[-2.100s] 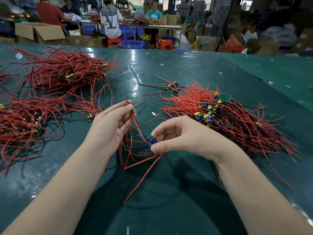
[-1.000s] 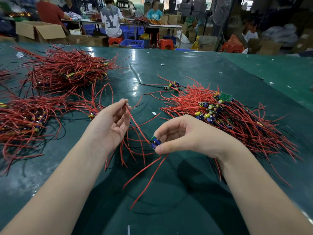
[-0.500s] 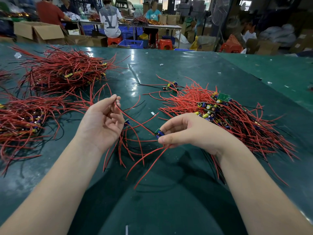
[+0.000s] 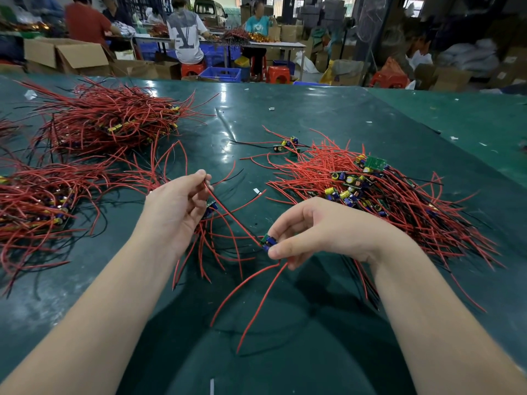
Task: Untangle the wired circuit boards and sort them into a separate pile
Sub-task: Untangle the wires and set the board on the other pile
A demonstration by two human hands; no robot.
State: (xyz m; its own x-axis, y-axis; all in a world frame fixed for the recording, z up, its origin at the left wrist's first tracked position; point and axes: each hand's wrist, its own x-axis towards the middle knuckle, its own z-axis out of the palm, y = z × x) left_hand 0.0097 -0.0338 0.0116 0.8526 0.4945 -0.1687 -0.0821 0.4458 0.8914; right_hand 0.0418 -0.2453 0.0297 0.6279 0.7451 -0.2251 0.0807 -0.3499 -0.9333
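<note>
My right hand (image 4: 319, 232) pinches a small green circuit board (image 4: 268, 241) with blue capacitors; its red wires hang down toward me. From that board a taut red wire (image 4: 232, 216) runs up to my left hand (image 4: 178, 209), whose thumb and fingers grip its end. A second small board (image 4: 211, 208) sits against my left palm. A tangled heap of red-wired boards (image 4: 376, 195) lies to the right of my right hand. Loose red wires (image 4: 216, 246) lie between my hands.
Two big bundles of red-wired boards lie at the left (image 4: 37, 203) and far left (image 4: 108, 124) on the green table (image 4: 285, 337). A few separate boards (image 4: 288, 145) lie mid-table. Beyond the table's far edge, people sit at benches among cardboard boxes (image 4: 65, 57).
My left hand has risen and moved left, drawing the red wire taut. My right hand has stayed in place on the board, whose loose wires have shifted a little.
</note>
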